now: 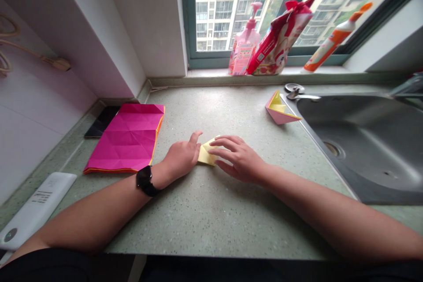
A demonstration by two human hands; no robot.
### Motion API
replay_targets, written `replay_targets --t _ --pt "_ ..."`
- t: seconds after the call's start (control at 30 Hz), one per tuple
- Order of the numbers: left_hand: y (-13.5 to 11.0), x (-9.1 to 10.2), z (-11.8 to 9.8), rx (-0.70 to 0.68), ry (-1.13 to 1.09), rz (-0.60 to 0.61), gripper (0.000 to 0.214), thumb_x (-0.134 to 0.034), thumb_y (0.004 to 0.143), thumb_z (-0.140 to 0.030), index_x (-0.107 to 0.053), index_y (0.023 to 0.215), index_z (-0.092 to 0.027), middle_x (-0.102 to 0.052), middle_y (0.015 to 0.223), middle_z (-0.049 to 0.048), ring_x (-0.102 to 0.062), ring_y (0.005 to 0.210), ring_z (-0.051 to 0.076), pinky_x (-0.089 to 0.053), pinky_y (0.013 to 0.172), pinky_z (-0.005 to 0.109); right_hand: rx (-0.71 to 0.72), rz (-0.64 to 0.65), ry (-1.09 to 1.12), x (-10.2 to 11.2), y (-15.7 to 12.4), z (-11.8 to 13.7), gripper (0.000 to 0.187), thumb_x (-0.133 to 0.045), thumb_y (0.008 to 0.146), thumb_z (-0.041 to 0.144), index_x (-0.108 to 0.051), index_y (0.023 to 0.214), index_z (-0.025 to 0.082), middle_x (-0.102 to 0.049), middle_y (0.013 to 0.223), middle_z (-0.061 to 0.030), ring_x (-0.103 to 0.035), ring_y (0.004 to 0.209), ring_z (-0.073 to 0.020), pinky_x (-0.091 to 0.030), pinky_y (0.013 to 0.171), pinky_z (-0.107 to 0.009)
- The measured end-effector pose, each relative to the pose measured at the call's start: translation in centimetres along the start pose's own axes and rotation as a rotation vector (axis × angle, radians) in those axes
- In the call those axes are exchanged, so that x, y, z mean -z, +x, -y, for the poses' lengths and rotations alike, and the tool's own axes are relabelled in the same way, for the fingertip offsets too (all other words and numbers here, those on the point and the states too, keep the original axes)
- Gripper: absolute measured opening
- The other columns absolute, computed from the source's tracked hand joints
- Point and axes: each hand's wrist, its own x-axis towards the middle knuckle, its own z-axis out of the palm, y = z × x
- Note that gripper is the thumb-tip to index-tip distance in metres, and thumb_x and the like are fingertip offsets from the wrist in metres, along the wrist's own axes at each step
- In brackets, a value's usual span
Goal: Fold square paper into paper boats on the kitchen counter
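A small folded yellow paper [206, 153] lies on the counter between my two hands. My left hand [181, 158], with a black watch at the wrist, is closed at the paper's left edge, one finger sticking up. Its curled fingers partly hide that edge. From the right, my right hand [238, 158] reaches over the paper with its fingers apart, the tips on or just above its right side; contact is hard to tell. Further back on the right stands a folded pink and yellow paper boat [282, 110].
Creased magenta paper sheets [127, 139] lie at left over a dark flat object [102, 122]. A white power strip-like device [38, 209] is at front left. The steel sink [363, 145] borders the counter at right. A pink pump bottle [244, 48], red bag [280, 39] and orange-white bottle [332, 44] line the windowsill.
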Motion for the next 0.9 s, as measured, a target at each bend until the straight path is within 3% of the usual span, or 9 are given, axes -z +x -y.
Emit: replay_targets --t 0.13,0.23,0.37,0.47,0.53,0.67,0.9 --pt "0.3 -0.2 -0.2 0.008 0.022 0.005 0.05 -0.043 0.114 -0.03 -0.043 0.16 -0.011 -0.078 0.085 0.0091 -0.075 0.073 0.026 -0.054 0.069 0.032 -0.011 0.117 -0.057 -0.6 -0.1 0.1 0.033 -0.066 0.105 0.036 -0.074 0.136 0.027 -0.073 0.142 -0.012 -0.065 0.134 -0.0335 -0.049 0.117 -0.06" --pt "0.6 0.0 0.2 -0.027 -0.066 -0.068 0.052 -0.045 0.113 -0.03 -0.039 0.163 -0.013 -0.078 0.101 0.0111 -0.076 0.087 0.026 -0.058 0.08 0.036 -0.077 0.161 -0.079 -0.8 -0.2 0.0 0.041 -0.069 0.103 0.035 -0.071 0.143 0.027 -0.071 0.147 -0.0129 -0.064 0.137 -0.035 -0.049 0.119 -0.06" --pt "0.4 0.3 0.3 -0.177 -0.055 -0.149 0.042 -0.049 0.112 -0.029 -0.055 0.151 -0.014 -0.073 0.129 0.0165 -0.069 0.118 0.03 -0.056 0.103 0.047 -0.149 0.163 -0.138 -1.1 -0.4 -0.1 0.048 -0.066 0.105 0.038 -0.066 0.152 0.027 -0.067 0.154 -0.0137 -0.06 0.143 -0.0363 -0.047 0.121 -0.06" --pt "-0.4 0.2 -0.6 -0.291 0.022 -0.082 0.038 -0.045 0.114 -0.029 -0.063 0.142 -0.013 -0.07 0.142 0.0187 -0.065 0.132 0.032 -0.051 0.114 0.051 -0.164 0.164 -0.183 -1.2 -0.6 -0.2 0.052 -0.065 0.106 0.043 -0.063 0.155 0.026 -0.065 0.157 -0.014 -0.057 0.148 -0.0367 -0.045 0.124 -0.059" --pt "-1.1 -0.1 -1.3 -0.34 0.058 -0.01 0.046 -0.044 0.115 -0.035 -0.058 0.15 -0.008 -0.065 0.151 0.022 -0.061 0.14 0.034 -0.047 0.121 0.051 -0.16 0.18 -0.198 -1.3 -0.7 -0.4 0.057 -0.064 0.106 0.046 -0.061 0.158 0.023 -0.062 0.16 -0.0152 -0.054 0.151 -0.0372 -0.043 0.126 -0.058" --pt "-2.1 -0.8 -2.0 -0.317 0.102 0.081 0.064 -0.038 0.117 -0.047 -0.045 0.161 -0.001 -0.05 0.167 0.027 -0.046 0.158 0.037 -0.036 0.131 0.052 -0.14 0.213 -0.172 -1.5 -0.9 -0.6 0.066 -0.061 0.107 0.051 -0.053 0.164 0.02 -0.053 0.169 -0.0157 -0.047 0.158 -0.0366 -0.036 0.131 -0.057" --pt "-2.3 -1.1 -2.1 -0.265 0.083 0.14 0.072 -0.035 0.116 -0.052 -0.035 0.168 -0.002 -0.04 0.174 0.0275 -0.037 0.164 0.038 -0.033 0.132 0.052 -0.178 0.24 -0.13 -1.4 -0.7 -0.7 0.068 -0.054 0.11 0.056 -0.048 0.168 0.022 -0.048 0.172 -0.0149 -0.042 0.161 -0.0373 -0.033 0.132 -0.061"
